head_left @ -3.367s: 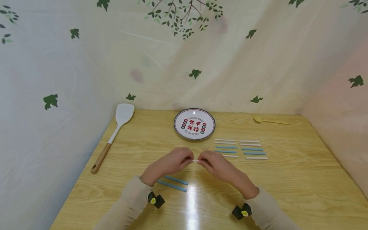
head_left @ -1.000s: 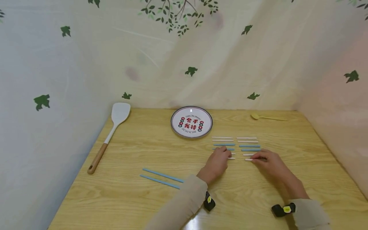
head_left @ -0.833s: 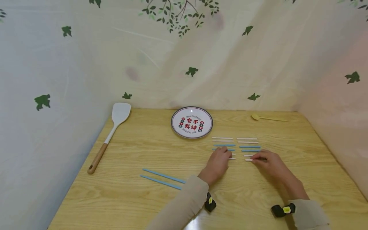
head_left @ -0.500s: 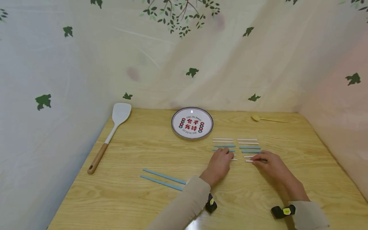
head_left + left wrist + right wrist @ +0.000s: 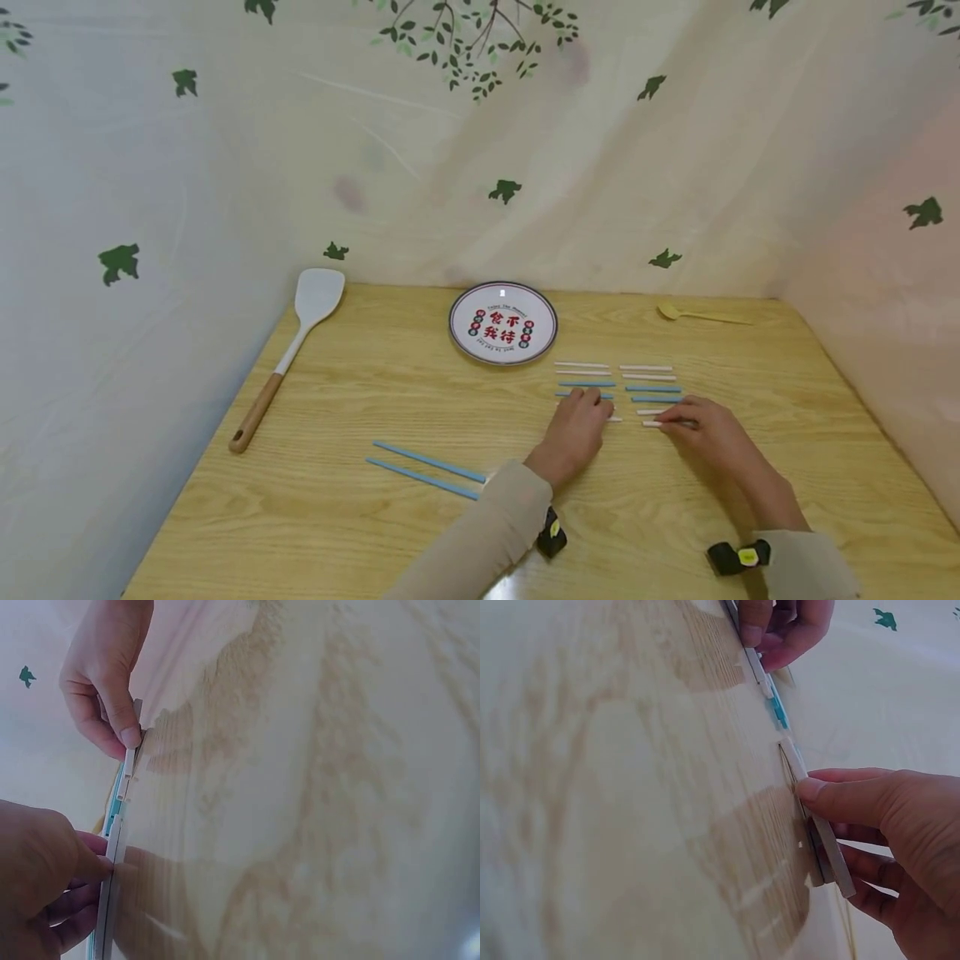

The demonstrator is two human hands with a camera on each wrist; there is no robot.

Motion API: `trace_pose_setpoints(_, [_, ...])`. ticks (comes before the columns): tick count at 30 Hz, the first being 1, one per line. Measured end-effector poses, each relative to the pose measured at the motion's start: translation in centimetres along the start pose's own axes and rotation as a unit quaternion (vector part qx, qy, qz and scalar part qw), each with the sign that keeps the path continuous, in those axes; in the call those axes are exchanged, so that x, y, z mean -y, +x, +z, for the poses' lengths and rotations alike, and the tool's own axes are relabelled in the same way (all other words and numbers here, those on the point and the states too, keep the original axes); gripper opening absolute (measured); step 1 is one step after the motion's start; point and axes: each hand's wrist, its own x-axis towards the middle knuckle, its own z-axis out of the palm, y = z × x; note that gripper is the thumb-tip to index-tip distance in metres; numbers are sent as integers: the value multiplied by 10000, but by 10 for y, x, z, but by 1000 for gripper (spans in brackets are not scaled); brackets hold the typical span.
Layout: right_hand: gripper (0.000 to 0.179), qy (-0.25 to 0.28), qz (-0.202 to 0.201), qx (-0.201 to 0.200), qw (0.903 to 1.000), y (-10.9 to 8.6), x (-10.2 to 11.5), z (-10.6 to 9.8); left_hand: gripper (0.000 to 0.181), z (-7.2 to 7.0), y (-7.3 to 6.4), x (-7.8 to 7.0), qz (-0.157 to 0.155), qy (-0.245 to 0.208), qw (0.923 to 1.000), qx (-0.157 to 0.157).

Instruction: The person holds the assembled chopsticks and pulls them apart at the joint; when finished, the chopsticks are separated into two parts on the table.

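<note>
My left hand (image 5: 573, 433) pinches a white chopstick half (image 5: 114, 844) at the near end of the left column of short sticks; the fingers cover much of it in the head view. To the right, my right hand (image 5: 712, 433) pinches another white chopstick half (image 5: 651, 424) between thumb and fingers, low at the tabletop. The two held halves lie roughly end to end with a gap between them. Beyond the hands lie white halves (image 5: 647, 367) and blue halves (image 5: 654, 388) in two side-by-side columns.
Two long blue chopsticks (image 5: 427, 461) lie slanted left of my left forearm. A round plate (image 5: 502, 354) with red characters stands at the back middle. At the far left lies a white spatula (image 5: 318, 296) with a wooden handle; a yellow spoon (image 5: 670, 312) lies back right.
From meeting in front of the plate over a short white piece, both hands have moved right and apart to the near ends of the columns. Over the last second they stay nearly still.
</note>
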Motion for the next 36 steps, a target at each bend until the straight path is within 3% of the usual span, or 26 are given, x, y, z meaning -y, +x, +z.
trace_pose_setpoints(5, [14, -291, -175, -40, 9994, -1, 3, -1, 25, -6, -5, 1, -38, 172, 9998, -91])
trace_pose_setpoints(12, [14, -375, -427, -390, 9976, 1, 19, -1, 20, -35, -30, 16, 109, -298, 9992, -232])
trace_pose_setpoints(16, [13, -33, -321, -237, 9992, 6, 38, 2, 16, -48, -54, 39, 82, -728, 9965, -407])
trace_pose_setpoints(21, [15, 346, -279, 60, 9990, 14, 61, 14, 14, -55, -86, 74, -252, -1268, 9901, -549])
trace_pose_setpoints(26, [19, 608, -437, 189, 9970, 23, 87, 34, 13, -63, -117, 107, -457, -1489, 9860, -596])
trace_pose_setpoints(36, [28, 1361, -343, 846, 9865, 33, 138, 66, 15, -68, -166, 166, -146, -1592, 9836, -831])
